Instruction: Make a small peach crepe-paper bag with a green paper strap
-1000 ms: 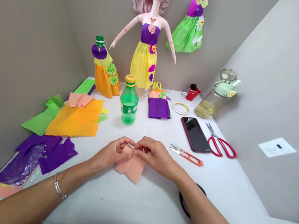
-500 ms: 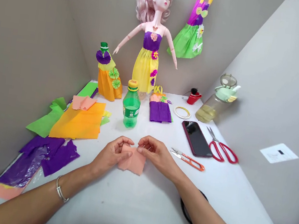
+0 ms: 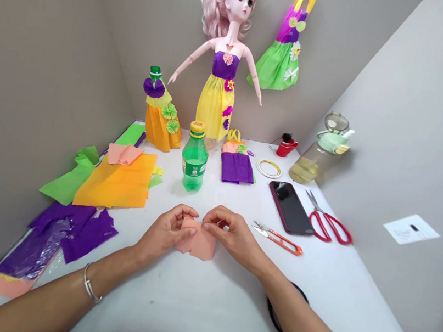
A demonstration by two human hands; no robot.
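Observation:
A small piece of peach crepe paper [image 3: 202, 245] is held low over the white table, between both hands. My left hand [image 3: 170, 230] pinches its left side, thumb lying over the front. From the other side, my right hand [image 3: 228, 232] pinches the upper edge near the middle; some of its fingertips are hidden behind the paper. Just beyond the hands stands a green plastic bottle [image 3: 193, 168] with a yellow cap. To the right of my right hand lie orange-handled thread snips [image 3: 279, 240], blades pointing left.
Orange crepe paper [image 3: 119, 184], green paper [image 3: 67, 179] and purple paper [image 3: 88, 237] lie at left. A phone [image 3: 290, 208] and red-handled scissors [image 3: 327, 221] are at right. Behind stand a doll [image 3: 224, 66], a paper-dressed bottle [image 3: 161, 124] and a water jug [image 3: 313, 160].
The view has tipped up slightly. The peach paper's lower edge has shifted a little, with a notch now showing near its middle. Both hands keep their hold.

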